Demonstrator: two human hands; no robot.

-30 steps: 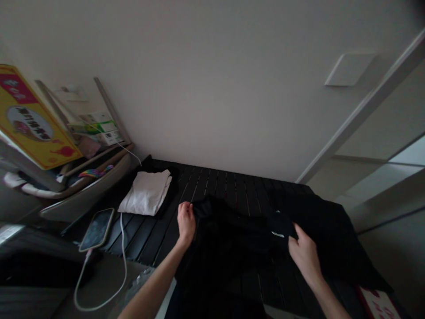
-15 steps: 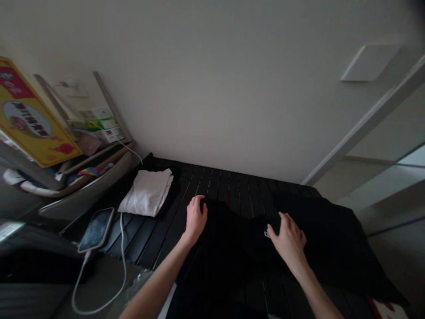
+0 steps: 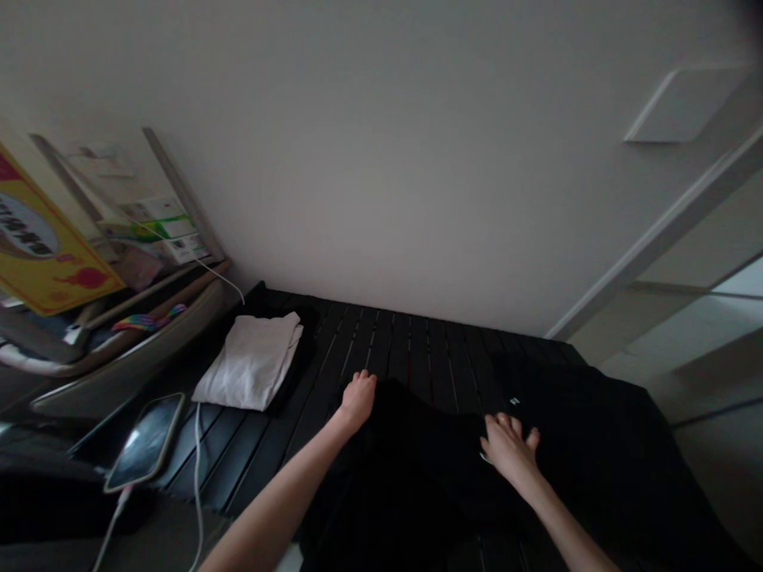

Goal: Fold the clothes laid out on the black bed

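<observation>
A dark black garment (image 3: 411, 469) lies bunched across the slatted black table, its far edge running between my hands. My left hand (image 3: 358, 400) is closed on the garment's upper left part, fingers curled over the edge. On the opposite side, my right hand (image 3: 509, 446) grips the cloth with bent fingers, and a bit of a white tag shows beside it. Right of that hand, a second black garment (image 3: 602, 445) with a small white mark is spread out. Dark cloth on dark cloth hides where the two pieces meet.
A folded pale cloth (image 3: 253, 361) rests on dark fabric at the table's (image 3: 381, 342) left end. Near it a phone (image 3: 147, 441) is plugged into a white cable (image 3: 199, 492). A grey basket (image 3: 137, 349) with boxes stands left. The wall (image 3: 405, 159) rises behind.
Both hands have come nearer to me and closed on the black garment, whose far edge has shifted with them. The white mark on the right garment is now visible. The view has moved slightly right.
</observation>
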